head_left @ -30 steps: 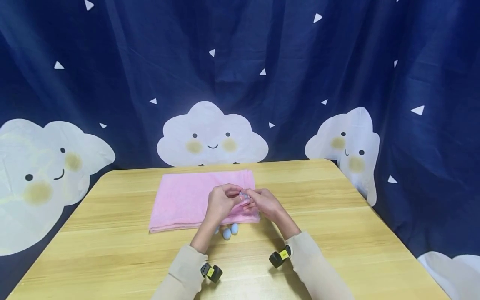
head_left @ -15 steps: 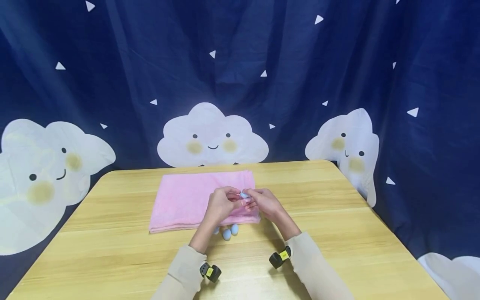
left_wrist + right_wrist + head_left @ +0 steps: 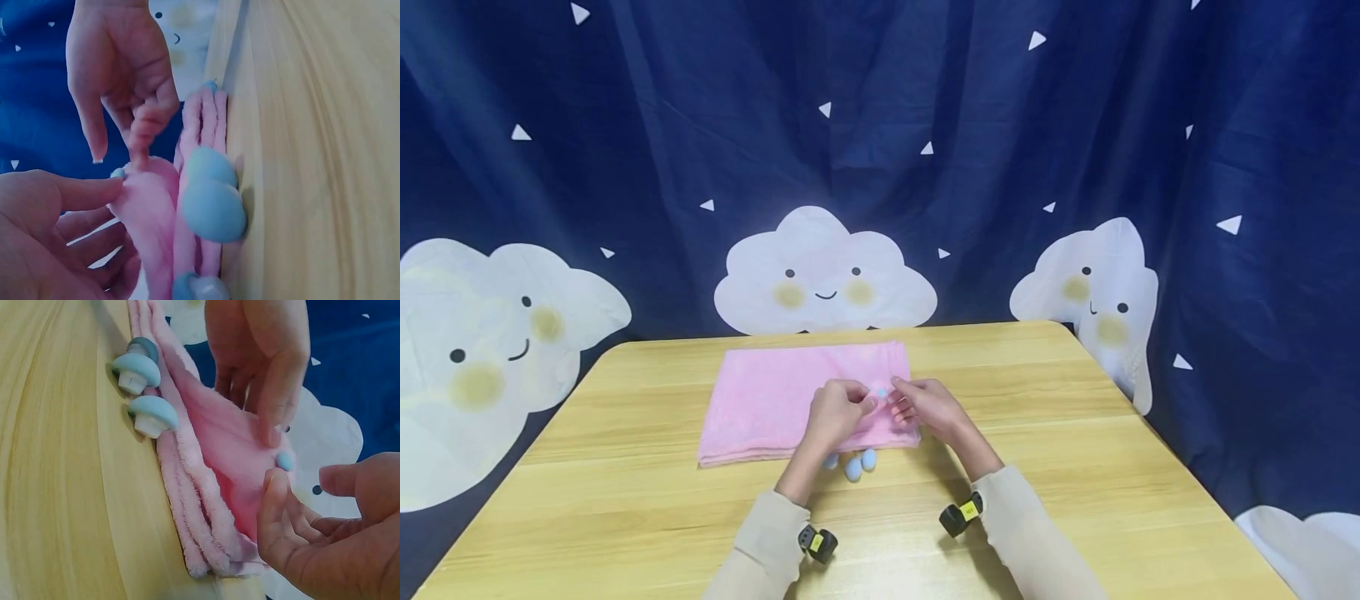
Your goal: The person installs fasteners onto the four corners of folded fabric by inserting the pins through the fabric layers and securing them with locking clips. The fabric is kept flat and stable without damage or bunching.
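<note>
A folded pink towel (image 3: 775, 400) lies toward the back of the table, its near right part lifted. My left hand (image 3: 835, 414) pinches that raised fold between thumb and fingers. On the fold, just beyond the left thumb, sits a small light-blue cap (image 3: 284, 460), like those of the loose mushroom-shaped clips. What is behind the cap is hidden. My right hand (image 3: 934, 408) is on the other side of it, thumb spread away and index fingertip (image 3: 275, 479) close to the cloth; nothing is held there.
Several mushroom-shaped clips, with blue caps (image 3: 853, 469) and white stems (image 3: 149, 426), lie against the towel's front edge, below the left wrist. The wooden table (image 3: 625, 517) reaches back to a dark blue curtain (image 3: 880, 125) with printed clouds.
Both hands were together around the small blue piece. The right thumb and fingers have since parted from it, the left hand has shifted slightly left, and the blue cap shows on the towel.
</note>
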`<state>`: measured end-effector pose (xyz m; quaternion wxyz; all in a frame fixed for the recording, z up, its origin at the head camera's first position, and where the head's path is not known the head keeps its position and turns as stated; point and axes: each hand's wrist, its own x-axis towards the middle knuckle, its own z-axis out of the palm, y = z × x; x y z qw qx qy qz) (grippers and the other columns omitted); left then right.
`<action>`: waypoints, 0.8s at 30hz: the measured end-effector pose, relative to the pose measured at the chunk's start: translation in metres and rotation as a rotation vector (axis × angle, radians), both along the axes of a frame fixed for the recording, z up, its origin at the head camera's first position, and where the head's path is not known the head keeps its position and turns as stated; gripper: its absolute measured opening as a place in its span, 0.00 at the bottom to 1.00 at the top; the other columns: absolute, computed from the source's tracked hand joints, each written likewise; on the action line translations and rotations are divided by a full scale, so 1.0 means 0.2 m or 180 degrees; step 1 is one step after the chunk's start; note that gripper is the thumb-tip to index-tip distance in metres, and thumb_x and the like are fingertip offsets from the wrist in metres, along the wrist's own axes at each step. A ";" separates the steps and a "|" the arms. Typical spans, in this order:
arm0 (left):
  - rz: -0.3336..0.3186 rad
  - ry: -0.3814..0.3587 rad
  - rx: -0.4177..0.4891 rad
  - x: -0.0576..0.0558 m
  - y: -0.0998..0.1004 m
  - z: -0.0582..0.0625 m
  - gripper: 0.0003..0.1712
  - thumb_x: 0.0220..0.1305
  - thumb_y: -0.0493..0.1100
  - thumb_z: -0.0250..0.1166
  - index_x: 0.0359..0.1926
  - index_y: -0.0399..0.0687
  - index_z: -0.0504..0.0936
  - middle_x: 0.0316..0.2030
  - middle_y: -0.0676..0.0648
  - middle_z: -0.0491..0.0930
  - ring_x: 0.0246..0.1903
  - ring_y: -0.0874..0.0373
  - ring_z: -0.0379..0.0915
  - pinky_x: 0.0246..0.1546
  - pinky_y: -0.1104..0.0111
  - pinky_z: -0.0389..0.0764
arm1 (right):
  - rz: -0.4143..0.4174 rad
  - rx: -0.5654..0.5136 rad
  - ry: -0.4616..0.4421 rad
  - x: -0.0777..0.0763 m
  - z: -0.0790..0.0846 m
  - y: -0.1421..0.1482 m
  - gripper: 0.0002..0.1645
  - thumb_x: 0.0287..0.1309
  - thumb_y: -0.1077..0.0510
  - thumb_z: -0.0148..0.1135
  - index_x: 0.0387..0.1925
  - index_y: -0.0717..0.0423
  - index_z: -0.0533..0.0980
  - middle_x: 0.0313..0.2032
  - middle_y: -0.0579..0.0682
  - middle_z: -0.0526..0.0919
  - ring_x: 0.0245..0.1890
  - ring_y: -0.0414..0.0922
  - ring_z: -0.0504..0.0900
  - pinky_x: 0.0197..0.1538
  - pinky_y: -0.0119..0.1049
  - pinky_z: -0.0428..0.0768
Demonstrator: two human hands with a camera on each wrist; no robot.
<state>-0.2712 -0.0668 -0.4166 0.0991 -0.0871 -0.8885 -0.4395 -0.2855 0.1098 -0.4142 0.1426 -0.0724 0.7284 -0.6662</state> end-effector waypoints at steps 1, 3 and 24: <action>0.0065 0.0007 0.0019 -0.01 -0.01 -0.01 0.03 0.56 0.40 0.71 0.32 0.46 0.88 0.28 0.51 0.86 0.32 0.55 0.80 0.39 0.55 0.80 | -0.0011 0.0005 0.0001 0.00 0.00 0.00 0.26 0.73 0.53 0.49 0.42 0.78 0.75 0.29 0.59 0.80 0.25 0.43 0.77 0.30 0.31 0.80; 0.0197 0.0025 0.0067 -0.02 -0.03 -0.02 0.05 0.56 0.41 0.71 0.34 0.45 0.88 0.29 0.50 0.86 0.32 0.54 0.81 0.40 0.54 0.80 | -0.0020 0.0007 0.0033 0.00 0.01 0.00 0.25 0.74 0.55 0.48 0.42 0.78 0.75 0.28 0.59 0.80 0.25 0.43 0.77 0.30 0.32 0.79; 0.0691 -0.0230 0.1052 -0.10 -0.17 -0.02 0.17 0.62 0.34 0.62 0.52 0.35 0.81 0.39 0.40 0.85 0.34 0.52 0.82 0.41 0.60 0.83 | -0.0153 0.0015 0.0045 -0.01 0.00 0.00 0.17 0.69 0.63 0.49 0.38 0.76 0.76 0.25 0.56 0.79 0.24 0.44 0.77 0.29 0.30 0.79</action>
